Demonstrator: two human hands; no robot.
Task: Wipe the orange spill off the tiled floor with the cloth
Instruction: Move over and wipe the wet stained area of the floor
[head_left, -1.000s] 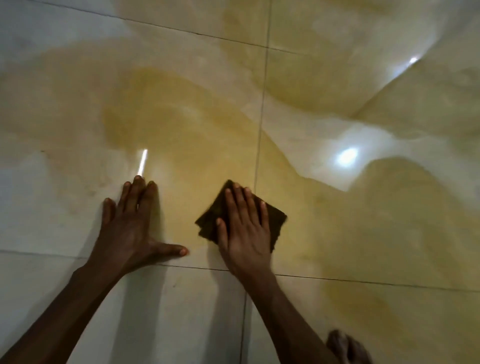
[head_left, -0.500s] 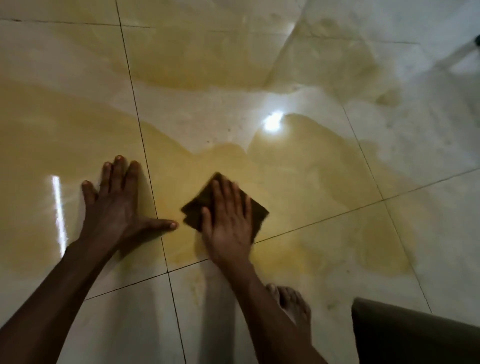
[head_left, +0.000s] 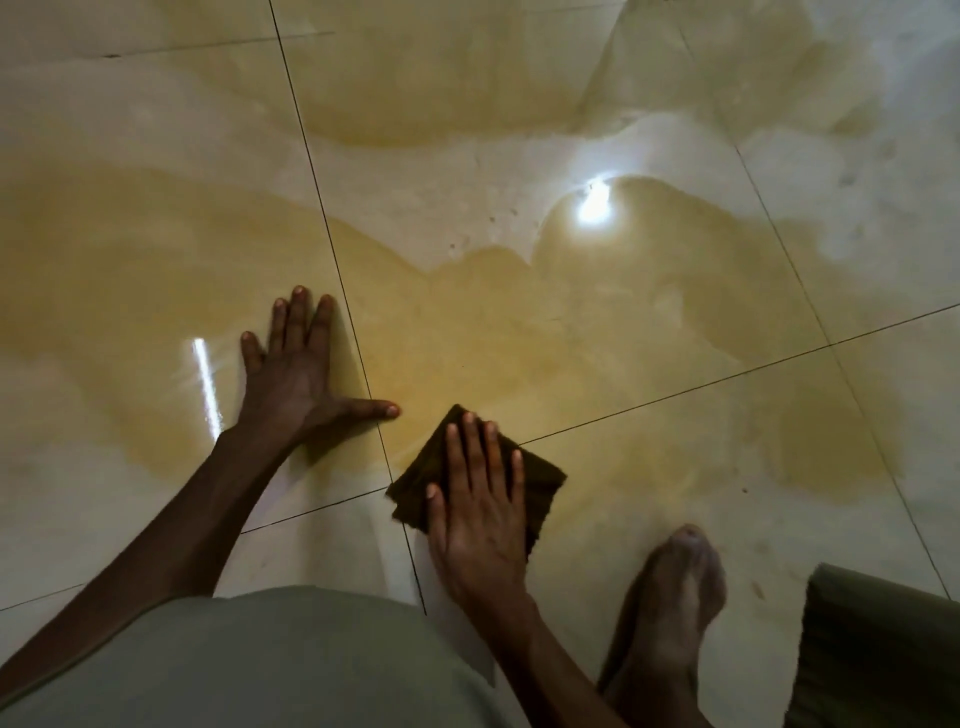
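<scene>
A wide orange spill (head_left: 519, 338) lies in pools over the glossy pale tiled floor (head_left: 467, 197). A folded dark brown cloth (head_left: 543, 478) rests flat on the floor near a crossing of tile joints. My right hand (head_left: 480, 512) presses down on the cloth with its fingers spread, covering most of it. My left hand (head_left: 298, 371) is planted flat on the wet tile to the left, fingers apart and thumb pointing right, holding nothing.
My bare right foot (head_left: 672, 597) stands on the tile just right of the cloth. A grey-green garment (head_left: 249, 660) fills the lower left, and a dark fabric edge (head_left: 878, 644) shows at the lower right. Lamp glare (head_left: 592, 205) reflects on the spill.
My right hand has dragged the cloth back toward me, from the middle of the spill to the tile-joint crossing. The view has tipped down, so my foot and clothing show.
</scene>
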